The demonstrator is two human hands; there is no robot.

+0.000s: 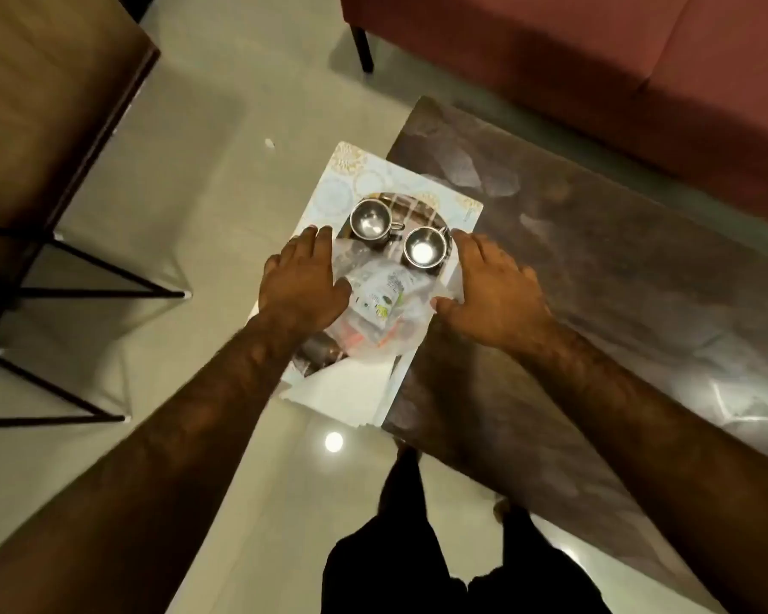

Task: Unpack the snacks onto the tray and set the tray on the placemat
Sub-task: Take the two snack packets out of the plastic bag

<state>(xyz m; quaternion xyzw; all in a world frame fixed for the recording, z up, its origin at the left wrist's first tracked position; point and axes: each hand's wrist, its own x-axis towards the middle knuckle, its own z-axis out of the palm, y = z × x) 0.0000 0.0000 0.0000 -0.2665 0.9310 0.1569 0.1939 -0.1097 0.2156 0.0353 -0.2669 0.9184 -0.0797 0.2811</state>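
A pale patterned placemat (351,179) lies on the near-left corner of a dark glossy table (595,268) and overhangs its edge. On it sits a dark oval tray (411,205). Two empty steel cups (367,221) (424,246) stand at the tray's far end. Snack packets inside a clear plastic bag (382,294) fill its middle. My left hand (302,281) lies palm down along the tray's left side, thumb touching the bag. My right hand (493,290) mirrors it on the right side. Both have fingers spread and extended, none curled under the tray.
A red sofa (595,82) stands behind the table. At the left is a wooden table (41,104) on thin black metal legs (85,294). Shiny tiled floor (205,179) lies between them. My legs in dark trousers (417,560) are at the table's near edge.
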